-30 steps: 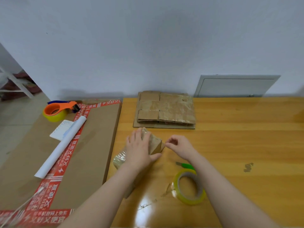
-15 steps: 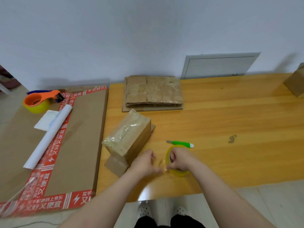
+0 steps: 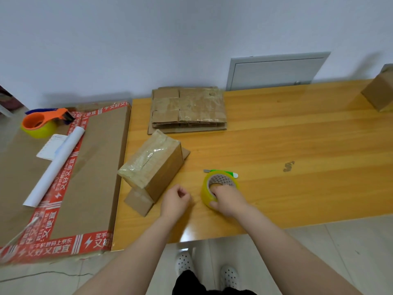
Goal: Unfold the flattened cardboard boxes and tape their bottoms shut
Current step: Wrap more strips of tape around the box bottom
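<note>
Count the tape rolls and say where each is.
2: a loose roll on the table, gripped by the right hand; a second roll in the orange dispenser on the cardboard sheet, left.

Glossy varnished wood table point(image 3: 276, 145), glare near its lower edge; matt brown cardboard box point(image 3: 163, 173), centre left, its top under shiny, wrinkled clear tape; stack of flattened boxes point(image 3: 188, 109), upper centre, matt cardboard with glossy tape patches; shiny, translucent yellowish tape roll point(image 3: 205, 193); far left, smooth orange plastic dispenser point(image 3: 40, 120); smooth white paper roll point(image 3: 55, 165).

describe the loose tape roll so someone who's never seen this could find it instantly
Start at the wooden table; near its front edge, right of the taped box, the right hand grips a yellowish tape roll. Unlike the far-left roll, it has no orange dispenser.
</note>
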